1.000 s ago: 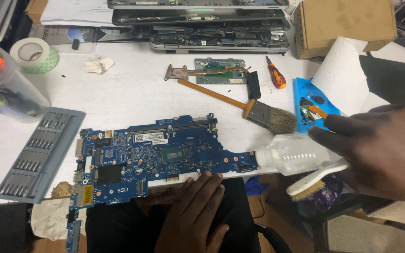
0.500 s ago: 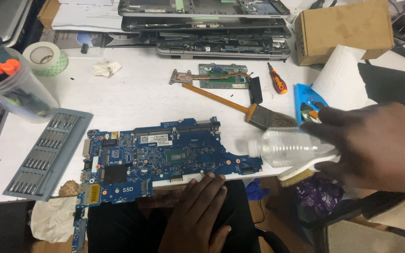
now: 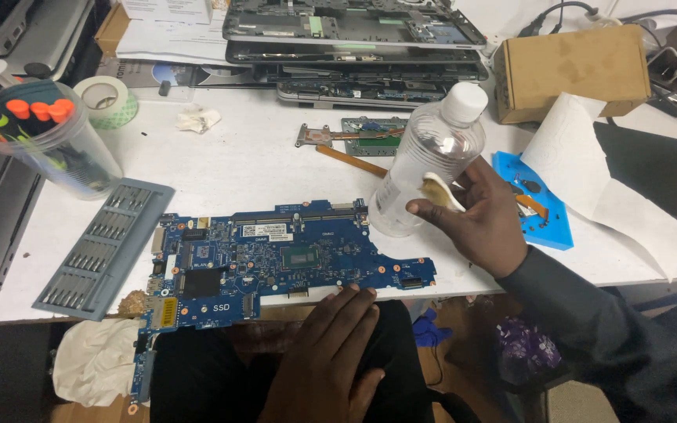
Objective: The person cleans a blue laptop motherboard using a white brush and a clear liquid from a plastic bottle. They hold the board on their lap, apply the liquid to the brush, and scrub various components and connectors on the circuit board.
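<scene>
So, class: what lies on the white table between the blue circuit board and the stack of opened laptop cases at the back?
In the head view, a copper heatsink pipe with a small green board.

The bottle stands right of the circuit board, bit tray left.

Showing as clear, glossy plastic with a matt white cap: the bottle gripped in the right hand. Gleaming faintly with tiny metal parts on a smooth blue surface: the circuit board. Looking soft, white and crinkled: the paper towel. Appearing dull brown and slightly scuffed: the cardboard box. Reading as matt grey plastic holding shiny metal bits: the bit tray. Shining as transparent plastic: the tool cup. Lying smooth, matt and white: the tabletop.
</scene>
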